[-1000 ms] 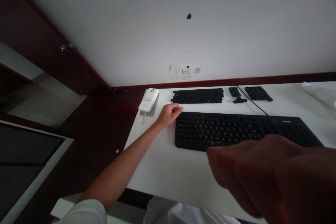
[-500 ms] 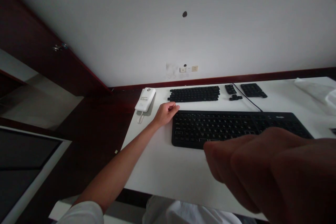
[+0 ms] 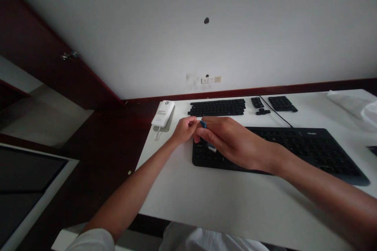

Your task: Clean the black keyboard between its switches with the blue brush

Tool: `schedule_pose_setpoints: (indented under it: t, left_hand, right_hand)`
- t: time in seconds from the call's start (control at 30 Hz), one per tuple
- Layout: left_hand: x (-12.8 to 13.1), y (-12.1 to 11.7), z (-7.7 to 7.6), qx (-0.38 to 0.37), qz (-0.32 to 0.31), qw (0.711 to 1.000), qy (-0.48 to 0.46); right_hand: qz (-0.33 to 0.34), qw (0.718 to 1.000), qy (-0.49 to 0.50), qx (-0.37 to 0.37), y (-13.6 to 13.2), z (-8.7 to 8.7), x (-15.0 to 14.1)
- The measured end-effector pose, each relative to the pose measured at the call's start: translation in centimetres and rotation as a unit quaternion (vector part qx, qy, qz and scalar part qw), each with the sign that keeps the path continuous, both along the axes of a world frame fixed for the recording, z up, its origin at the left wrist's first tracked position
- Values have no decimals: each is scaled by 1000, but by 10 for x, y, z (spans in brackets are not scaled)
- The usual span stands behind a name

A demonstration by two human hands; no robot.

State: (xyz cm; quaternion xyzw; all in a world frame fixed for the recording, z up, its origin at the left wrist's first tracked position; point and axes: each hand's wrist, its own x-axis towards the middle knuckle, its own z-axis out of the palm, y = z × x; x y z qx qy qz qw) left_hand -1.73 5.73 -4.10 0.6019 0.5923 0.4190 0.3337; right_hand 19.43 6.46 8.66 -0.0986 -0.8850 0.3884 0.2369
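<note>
My left hand (image 3: 185, 130) is closed, its fingers curled and its thumb at the far left corner of a black keyboard (image 3: 316, 149). Whether it grips that corner or something small, I cannot tell. My right hand (image 3: 226, 138) reaches across the keyboard's left side, closed around a small tool with a blue part (image 3: 203, 124). A pale grey piece (image 3: 211, 148) shows below its fingers; the rest of the tool is hidden. Both hands' fingertips meet at the blue part. Behind the keyboard lie loose black keycaps in a main block (image 3: 217, 107), with a smaller number block (image 3: 282, 104) to the right.
A white power bank (image 3: 163, 113) with a strap lies at the white table's left edge. Two small keycap groups sit beside the keyboard cable (image 3: 277, 113). A crumpled white bag (image 3: 350, 104) rests at the right. Wall sockets (image 3: 211, 80) are behind the table.
My right hand has moved from close to the camera, forward and left, to the keyboard's left corner beside my left hand. The blue part has come into sight. My left hand has hardly moved.
</note>
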Motion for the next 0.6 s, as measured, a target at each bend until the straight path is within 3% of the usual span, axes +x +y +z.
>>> schedule_pose_setpoints:
  t: [0.1, 0.2, 0.37, 0.6]
  left_hand:
    - [-1, 2, -6, -12, 0, 1000, 10]
    - [-1, 5, -11, -18, 13, 1000, 10]
    - [-1, 5, -14, -16, 17, 1000, 12]
    - [-3, 7, -15, 6, 3, 1000, 16]
  right_hand:
    - [14, 996, -89, 5, 19, -26, -4]
    - [44, 992, -115, -14, 32, -41, -6]
    - [77, 991, -103, -40, 37, -46, -7]
    - [99, 985, -142, -19, 29, -48, -10]
